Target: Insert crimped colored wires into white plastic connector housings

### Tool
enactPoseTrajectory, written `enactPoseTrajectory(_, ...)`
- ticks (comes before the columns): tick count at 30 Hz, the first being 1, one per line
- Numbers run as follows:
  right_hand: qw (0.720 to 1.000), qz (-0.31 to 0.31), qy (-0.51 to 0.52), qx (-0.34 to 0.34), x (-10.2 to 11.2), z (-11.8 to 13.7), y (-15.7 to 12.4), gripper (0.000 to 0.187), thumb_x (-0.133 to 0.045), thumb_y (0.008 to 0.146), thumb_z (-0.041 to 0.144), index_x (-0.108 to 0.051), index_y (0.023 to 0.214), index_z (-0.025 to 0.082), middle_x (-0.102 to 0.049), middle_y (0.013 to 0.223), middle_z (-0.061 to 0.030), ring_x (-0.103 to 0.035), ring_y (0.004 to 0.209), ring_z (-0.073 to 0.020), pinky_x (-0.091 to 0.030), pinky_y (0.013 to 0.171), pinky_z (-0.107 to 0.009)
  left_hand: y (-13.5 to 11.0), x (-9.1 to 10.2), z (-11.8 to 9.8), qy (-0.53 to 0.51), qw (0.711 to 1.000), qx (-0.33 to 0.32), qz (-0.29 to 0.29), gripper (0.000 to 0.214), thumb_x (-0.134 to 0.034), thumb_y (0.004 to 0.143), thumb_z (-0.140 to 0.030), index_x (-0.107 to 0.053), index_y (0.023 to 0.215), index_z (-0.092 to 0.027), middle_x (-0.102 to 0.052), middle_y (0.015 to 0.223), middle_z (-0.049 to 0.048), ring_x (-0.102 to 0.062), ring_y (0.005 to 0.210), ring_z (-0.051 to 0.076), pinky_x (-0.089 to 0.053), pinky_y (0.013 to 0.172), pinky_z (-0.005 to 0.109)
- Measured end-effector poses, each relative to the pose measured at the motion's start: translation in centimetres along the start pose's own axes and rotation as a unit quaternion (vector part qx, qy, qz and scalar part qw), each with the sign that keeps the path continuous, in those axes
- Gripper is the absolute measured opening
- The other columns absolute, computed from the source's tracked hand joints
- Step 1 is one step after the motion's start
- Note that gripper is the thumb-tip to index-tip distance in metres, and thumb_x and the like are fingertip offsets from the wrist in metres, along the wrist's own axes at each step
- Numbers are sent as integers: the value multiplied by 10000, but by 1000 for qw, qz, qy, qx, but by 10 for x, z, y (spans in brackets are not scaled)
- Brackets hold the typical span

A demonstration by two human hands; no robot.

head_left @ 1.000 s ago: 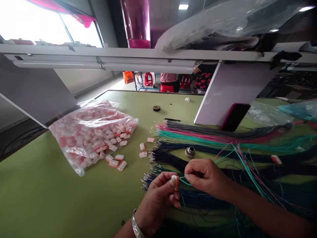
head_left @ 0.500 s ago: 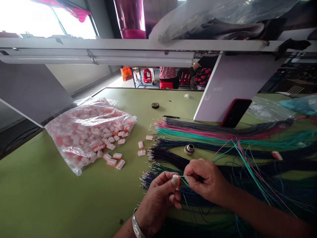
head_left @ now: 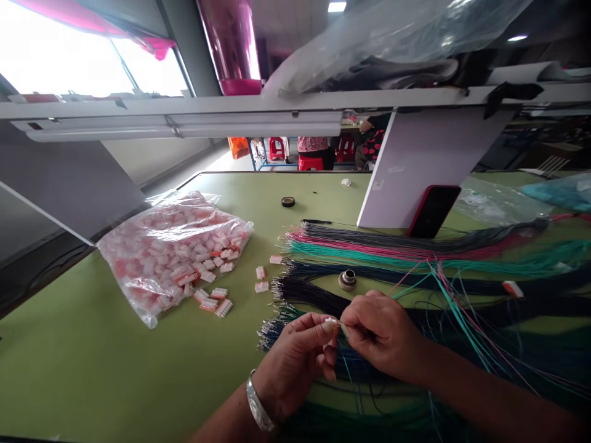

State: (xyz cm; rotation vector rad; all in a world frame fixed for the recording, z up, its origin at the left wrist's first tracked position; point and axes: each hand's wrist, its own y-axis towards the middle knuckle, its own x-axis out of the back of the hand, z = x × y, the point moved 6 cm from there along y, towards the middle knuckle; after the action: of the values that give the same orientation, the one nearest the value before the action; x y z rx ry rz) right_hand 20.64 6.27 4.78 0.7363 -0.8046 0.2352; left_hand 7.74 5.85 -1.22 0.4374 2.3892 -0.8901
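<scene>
My left hand [head_left: 295, 357], with a silver bangle [head_left: 259, 401] on its wrist, pinches a small white-and-orange plastic connector housing [head_left: 330, 325] between thumb and fingers. My right hand [head_left: 381, 332] is right beside it, its fingertips gripping a thin wire [head_left: 344, 329] at the housing. Whether the wire end is seated inside cannot be seen, since my fingers hide it. Under both hands lie long bundles of crimped wires [head_left: 305, 294] in navy, black, teal and pink. Several loose connector housings [head_left: 217, 301] lie left of the bundles, beside a clear plastic bag of them [head_left: 170, 252].
The green worktable [head_left: 92, 357] holds a black tape roll [head_left: 288, 202], a metal ferrule [head_left: 347, 280] and a red-cased phone [head_left: 434, 210] against a white upright panel [head_left: 415, 172]. A shelf runs overhead. A seated person [head_left: 314, 154] is visible beyond the table.
My hands have drawn slightly closer together around the housing, which sits a little higher. The view has tilted a little, and the table items have shifted in the frame.
</scene>
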Motion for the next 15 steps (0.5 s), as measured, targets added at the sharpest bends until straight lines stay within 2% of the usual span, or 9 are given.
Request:
enactPoseTrajectory(4,1000,-1,2,-14,3,-1,-2,143,-508,833,109,-510,738,218,-563,621,47,-493,554,-107,-332,623,-281,2,-5,-3,29,999,-26,-7,215,-788,715,-261,-614,763,-143,-573,620,-13,-498,451,69,-442,412,192)
enactPoseTrajectory(9,997,11,29,-70,5,-10,-7,105,-482,901,170,-511,815,222,-584,708,18,-498,625,-135,-344,632,-289,5,-5,-3,40,998,-47,-6,203,-759,753,-270,-622,826,-138,-563,608,-21,-481,443,62,-447,410,184)
enactPoseTrajectory(15,996,39,7,-79,-5,-11,-9,143,-428,944,224,-456,804,218,-565,725,-1,-462,633,-153,-326,620,-307,8,-3,-1,44,998,-44,1,203,-752,755,-268,-606,813,-139,-572,607,-19,-483,433,61,-457,413,186)
